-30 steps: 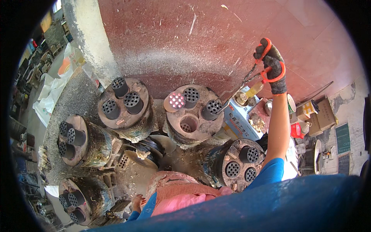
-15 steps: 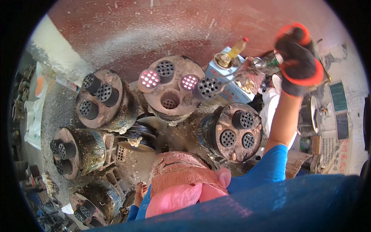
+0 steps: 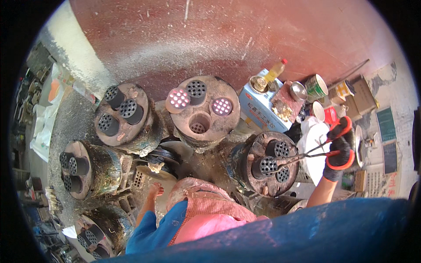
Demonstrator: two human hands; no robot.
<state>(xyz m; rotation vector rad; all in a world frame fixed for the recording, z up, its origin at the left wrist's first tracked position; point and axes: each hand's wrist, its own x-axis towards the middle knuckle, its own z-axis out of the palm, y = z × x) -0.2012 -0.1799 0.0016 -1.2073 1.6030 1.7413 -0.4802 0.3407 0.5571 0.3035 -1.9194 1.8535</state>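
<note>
Tongs (image 3: 305,155) in right hand (image 3: 340,147), long axis leftward toward briquette (image 3: 266,166)

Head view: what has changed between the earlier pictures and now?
The right hand has carried a black briquette with the tongs from the middle stove, rightward and nearer the body, to the right stove, uncovering a glowing briquette. The tongs have not let go. The left hand shows farther forward. The blue box stayed.
</note>
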